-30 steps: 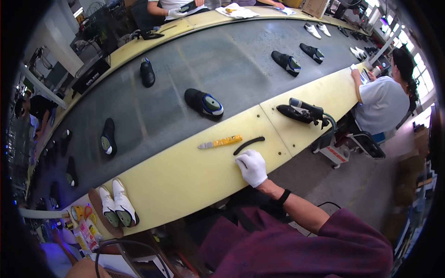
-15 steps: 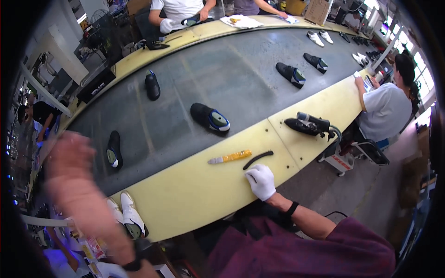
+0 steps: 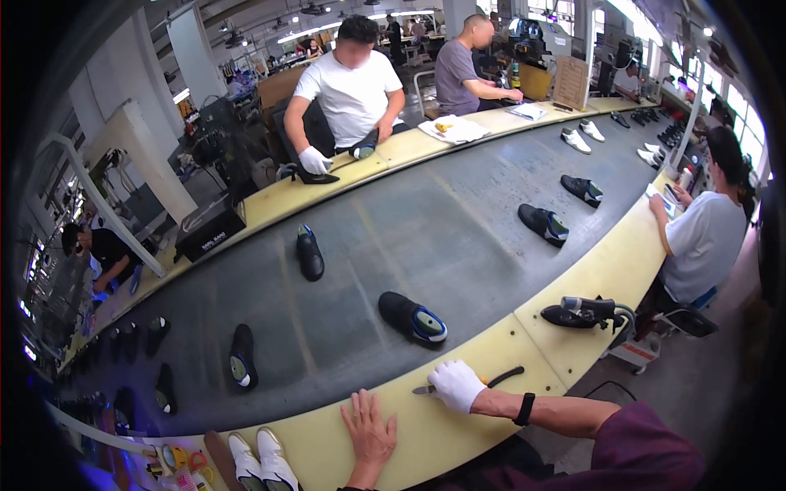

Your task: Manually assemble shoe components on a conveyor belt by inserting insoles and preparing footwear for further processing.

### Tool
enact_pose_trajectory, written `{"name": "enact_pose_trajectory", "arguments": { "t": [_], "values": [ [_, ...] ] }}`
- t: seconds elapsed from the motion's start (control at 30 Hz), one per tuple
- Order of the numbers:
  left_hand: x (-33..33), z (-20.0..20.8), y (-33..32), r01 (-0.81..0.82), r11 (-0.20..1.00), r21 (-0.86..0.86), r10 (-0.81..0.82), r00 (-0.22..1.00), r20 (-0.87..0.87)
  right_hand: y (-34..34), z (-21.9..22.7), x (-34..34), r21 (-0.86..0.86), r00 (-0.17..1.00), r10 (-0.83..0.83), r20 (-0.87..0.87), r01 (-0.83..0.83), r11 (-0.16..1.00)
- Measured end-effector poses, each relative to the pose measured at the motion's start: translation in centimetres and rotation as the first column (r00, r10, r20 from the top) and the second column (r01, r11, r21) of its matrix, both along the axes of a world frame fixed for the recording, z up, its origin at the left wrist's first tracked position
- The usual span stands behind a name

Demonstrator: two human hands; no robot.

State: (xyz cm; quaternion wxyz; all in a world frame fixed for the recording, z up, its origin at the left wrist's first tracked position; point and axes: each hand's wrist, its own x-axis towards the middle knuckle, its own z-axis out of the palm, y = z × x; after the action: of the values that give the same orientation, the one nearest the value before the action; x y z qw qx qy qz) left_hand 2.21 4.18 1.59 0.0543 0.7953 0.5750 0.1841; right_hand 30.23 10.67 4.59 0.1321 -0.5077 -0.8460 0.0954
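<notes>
My gloved right hand (image 3: 458, 386) is closed over a yellow-handled knife on the pale yellow bench edge (image 3: 327, 446). Its flat grey blade tip (image 3: 423, 390) pokes out to the left of the glove; a bit of yellow handle shows on the right. Just right of the hand lies a curved black strip (image 3: 507, 377). My bare left hand (image 3: 371, 431) rests flat on the bench, fingers spread, holding nothing. Beyond my hands, a black shoe (image 3: 412, 317) with a blue-edged opening sits on the grey conveyor belt (image 3: 360, 254).
White shoes (image 3: 274, 460) stand left of my left hand, beside rolls of tape (image 3: 174, 457). A black tool with a hose (image 3: 580, 313) lies on the bench to the right. Several black shoes are spread along the belt. Co-workers (image 3: 350, 86) are across it and at right (image 3: 711, 225).
My left hand has come down from the far left onto the bench. My right hand has moved onto the knife and closed over it. The view has tilted up.
</notes>
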Motion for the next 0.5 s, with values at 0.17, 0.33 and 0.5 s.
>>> {"name": "enact_pose_trajectory", "arguments": {
  "t": [0.17,0.33,0.5],
  "values": [
    [0.2,0.0,0.4,-0.009,0.999,0.035,0.009,1.000,0.012,1.4,0.0,0.1,-0.131,0.998,0.051,0.029,-0.047,0.990],
    [0.7,0.0,1.1,-0.004,0.998,0.056,0.004,1.000,-0.002,2.4,0.2,2.2,-0.149,0.998,-0.059,-0.027,0.054,0.987],
    [0.4,-0.5,0.7,-0.020,0.997,0.074,0.021,1.000,-0.010,1.5,5.0,10.5,-0.074,0.868,-0.413,-0.276,0.409,0.910]
  ]
}}
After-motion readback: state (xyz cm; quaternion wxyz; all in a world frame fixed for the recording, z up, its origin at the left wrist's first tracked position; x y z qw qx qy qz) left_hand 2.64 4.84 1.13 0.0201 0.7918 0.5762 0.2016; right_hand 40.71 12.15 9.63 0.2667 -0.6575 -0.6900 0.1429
